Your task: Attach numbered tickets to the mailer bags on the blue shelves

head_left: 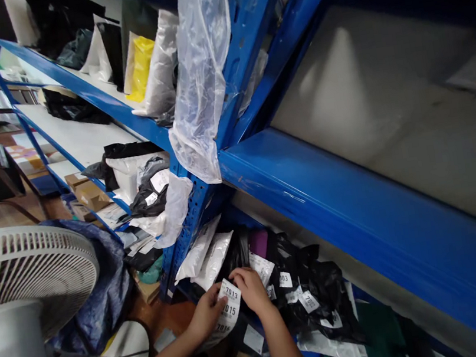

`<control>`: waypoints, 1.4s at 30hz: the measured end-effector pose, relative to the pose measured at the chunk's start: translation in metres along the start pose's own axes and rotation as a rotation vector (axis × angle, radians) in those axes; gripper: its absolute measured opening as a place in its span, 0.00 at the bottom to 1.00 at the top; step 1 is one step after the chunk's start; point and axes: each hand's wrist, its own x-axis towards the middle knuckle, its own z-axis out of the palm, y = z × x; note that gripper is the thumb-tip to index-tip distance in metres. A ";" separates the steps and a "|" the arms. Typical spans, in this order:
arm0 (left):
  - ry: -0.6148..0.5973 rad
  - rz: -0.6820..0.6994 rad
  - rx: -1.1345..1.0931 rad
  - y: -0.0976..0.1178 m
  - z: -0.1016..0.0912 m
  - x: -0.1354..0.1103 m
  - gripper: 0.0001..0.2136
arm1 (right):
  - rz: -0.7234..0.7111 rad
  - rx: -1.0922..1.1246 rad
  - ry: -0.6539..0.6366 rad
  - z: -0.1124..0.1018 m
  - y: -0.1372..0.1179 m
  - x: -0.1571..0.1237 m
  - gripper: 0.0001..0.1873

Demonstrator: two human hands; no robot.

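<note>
Both my hands are low on a blue metal rack, among a row of bagged parcels standing on a lower shelf. My left hand is closed on a stack of parcels with white number labels reading 7013 and 7015. My right hand rests its fingers on the top edge of the same stack, pinching it beside black plastic parcels that carry small white number tags. White bagged parcels lean just left of my hands.
A thick blue shelf beam runs diagonally above my hands. A clear plastic bag hangs from the blue upright. More parcels fill the upper shelves. A white fan and a blue cloth bag stand at left.
</note>
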 end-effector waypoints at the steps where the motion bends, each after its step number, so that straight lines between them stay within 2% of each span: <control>1: 0.032 -0.008 0.001 -0.007 0.005 0.004 0.31 | 0.014 0.017 0.002 0.000 0.003 0.000 0.15; 3: 0.124 -0.017 0.011 -0.016 0.009 0.009 0.34 | 0.029 0.055 -0.005 0.004 0.009 -0.001 0.13; 6: 0.264 -0.003 0.051 -0.021 0.007 0.014 0.34 | 0.030 0.100 0.022 0.010 0.011 -0.003 0.11; 9: 0.326 0.039 0.088 -0.017 0.000 0.019 0.33 | 0.027 0.142 0.080 0.016 0.008 -0.006 0.11; 14: 0.301 0.086 0.126 -0.007 -0.007 0.025 0.28 | 0.007 0.202 0.146 0.025 0.003 -0.006 0.11; 18: 0.225 0.040 0.146 -0.003 -0.009 0.024 0.19 | 0.054 0.256 0.209 0.033 0.007 -0.005 0.11; 26: 0.265 -0.030 0.128 -0.004 -0.007 0.022 0.22 | 0.117 0.352 0.259 0.037 0.011 -0.002 0.09; 29: 0.253 -0.034 0.075 0.000 -0.006 0.021 0.24 | 0.131 0.381 0.251 0.036 0.010 0.000 0.12; 34: 0.249 -0.062 0.014 0.007 -0.007 0.024 0.25 | 0.111 0.392 0.228 0.035 0.007 0.001 0.09; 42: 0.313 -0.079 0.030 0.006 -0.005 0.026 0.26 | 0.086 0.337 0.299 0.038 0.011 0.003 0.09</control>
